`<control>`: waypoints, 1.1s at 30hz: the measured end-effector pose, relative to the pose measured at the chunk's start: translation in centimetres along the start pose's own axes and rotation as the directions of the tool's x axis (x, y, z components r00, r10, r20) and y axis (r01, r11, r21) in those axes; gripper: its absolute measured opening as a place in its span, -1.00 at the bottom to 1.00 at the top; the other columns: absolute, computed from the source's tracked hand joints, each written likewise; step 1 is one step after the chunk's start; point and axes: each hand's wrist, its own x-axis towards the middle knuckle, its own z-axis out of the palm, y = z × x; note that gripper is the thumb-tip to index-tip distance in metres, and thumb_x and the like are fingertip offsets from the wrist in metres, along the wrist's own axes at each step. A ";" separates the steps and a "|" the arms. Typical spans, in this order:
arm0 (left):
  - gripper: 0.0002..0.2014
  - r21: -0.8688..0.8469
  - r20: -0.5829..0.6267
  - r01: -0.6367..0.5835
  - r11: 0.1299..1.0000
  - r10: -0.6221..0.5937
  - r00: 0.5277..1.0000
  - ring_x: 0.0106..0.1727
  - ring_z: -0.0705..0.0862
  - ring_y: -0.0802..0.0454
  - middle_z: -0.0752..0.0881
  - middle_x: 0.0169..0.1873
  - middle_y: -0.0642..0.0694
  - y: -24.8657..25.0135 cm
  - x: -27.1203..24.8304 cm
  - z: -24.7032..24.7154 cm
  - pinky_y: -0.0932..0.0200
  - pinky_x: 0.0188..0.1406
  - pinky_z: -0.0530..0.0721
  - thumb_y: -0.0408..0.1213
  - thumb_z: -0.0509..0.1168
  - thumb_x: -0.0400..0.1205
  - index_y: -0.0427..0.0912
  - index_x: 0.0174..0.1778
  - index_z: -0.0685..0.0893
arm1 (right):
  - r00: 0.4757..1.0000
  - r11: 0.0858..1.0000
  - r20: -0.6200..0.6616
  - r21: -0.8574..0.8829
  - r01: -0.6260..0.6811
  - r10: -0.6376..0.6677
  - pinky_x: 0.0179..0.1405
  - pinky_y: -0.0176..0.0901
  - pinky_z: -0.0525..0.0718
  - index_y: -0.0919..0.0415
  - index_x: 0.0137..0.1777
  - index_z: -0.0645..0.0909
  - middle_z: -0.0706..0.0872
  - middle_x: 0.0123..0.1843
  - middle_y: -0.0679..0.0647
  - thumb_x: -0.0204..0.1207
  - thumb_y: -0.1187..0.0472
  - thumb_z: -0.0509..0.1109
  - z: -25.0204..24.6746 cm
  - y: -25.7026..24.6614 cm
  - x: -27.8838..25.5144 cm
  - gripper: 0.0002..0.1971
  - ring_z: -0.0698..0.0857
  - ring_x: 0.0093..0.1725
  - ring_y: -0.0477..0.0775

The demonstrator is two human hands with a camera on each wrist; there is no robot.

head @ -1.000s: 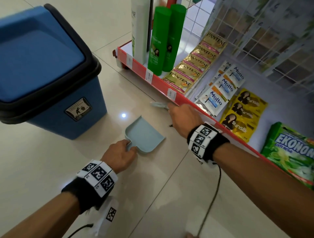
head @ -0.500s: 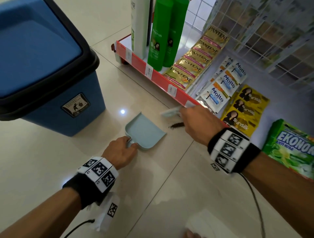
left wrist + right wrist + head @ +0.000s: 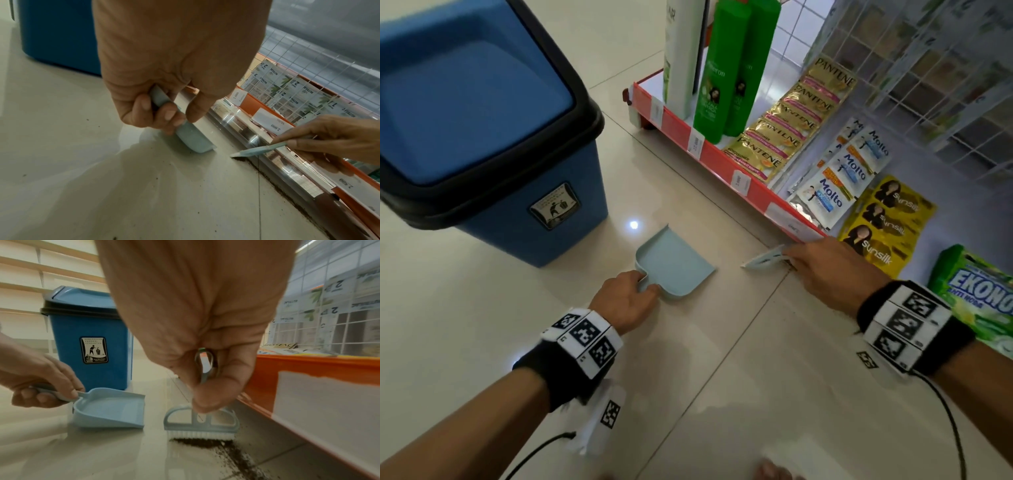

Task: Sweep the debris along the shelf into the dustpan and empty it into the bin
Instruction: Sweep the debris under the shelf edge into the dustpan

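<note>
The left hand [image 3: 625, 301] grips the handle of a pale blue dustpan [image 3: 674, 265], fingers curled round it, and the pan rests on the tiled floor [image 3: 482, 325] with its open lip turned toward the shelf. In the left wrist view the left hand [image 3: 164, 81] wraps the handle from above while the dustpan [image 3: 193, 139] tilts down so its front edge touches the floor. The right hand [image 3: 832, 270] pinches the thin handle of a small brush [image 3: 765, 258], and in the right wrist view the fingers [image 3: 222, 382] close round that handle just above the brush head [image 3: 201, 425]. The white bristles sit on the floor at the near end of a dark line of debris [image 3: 230, 452], which runs along the foot of the shelf [image 3: 308, 386] beside its orange front edge. The brush stands just beside the dustpan [image 3: 111, 410] but apart from it, with a strip of bare floor between them. The blue bin [image 3: 482, 137] with a black rim stands on the floor behind the dustpan, its lid down. On the shelf lie green bottles [image 3: 729, 68], gold sachets [image 3: 791, 123], white sachets [image 3: 839, 181], yellow sachets [image 3: 883, 222] and a green packet [image 3: 976, 298].
</note>
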 end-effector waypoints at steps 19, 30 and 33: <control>-0.66 0.039 0.010 0.028 0.999 -0.029 1.000 -0.31 0.49 -0.04 0.52 -0.39 -0.03 0.7 0.1 0.6 0.14 -0.40 0.34 0.00 0.21 0.67 -0.13 -0.33 0.45 | 1.000 0.997 -0.007 -0.074 -0.013 0.013 0.02 -0.07 0.77 0.07 0.29 0.62 0.79 0.08 0.12 0.74 0.19 0.13 1.3 0.4 -2.0 -0.73 0.78 0.03 0.10; -0.71 -0.033 -0.091 0.021 0.999 -0.024 0.996 -0.31 0.51 -0.01 0.57 -0.31 -0.07 0.9 2.2 -0.1 0.14 -0.39 0.36 -0.02 0.20 0.67 -0.18 -0.20 0.54 | 0.957 0.990 -0.271 0.062 0.128 -0.107 -0.19 -0.15 0.74 0.24 0.38 0.54 0.74 -0.08 0.09 0.78 0.23 0.12 -2.0 -7.3 5.8 -0.72 0.72 -0.20 0.04; -0.70 -0.059 -0.131 0.018 0.998 -0.026 0.991 -0.26 0.56 -0.04 0.62 -0.30 -0.06 0.7 3.5 -0.8 0.16 -0.41 0.36 -0.02 0.19 0.66 -0.21 -0.14 0.61 | 0.934 0.984 -0.331 0.070 0.162 -0.131 -0.25 -0.11 0.58 0.28 0.28 0.57 0.75 -0.06 0.16 0.74 0.29 0.15 -2.4 -10.4 11.0 -0.77 0.73 -0.16 0.16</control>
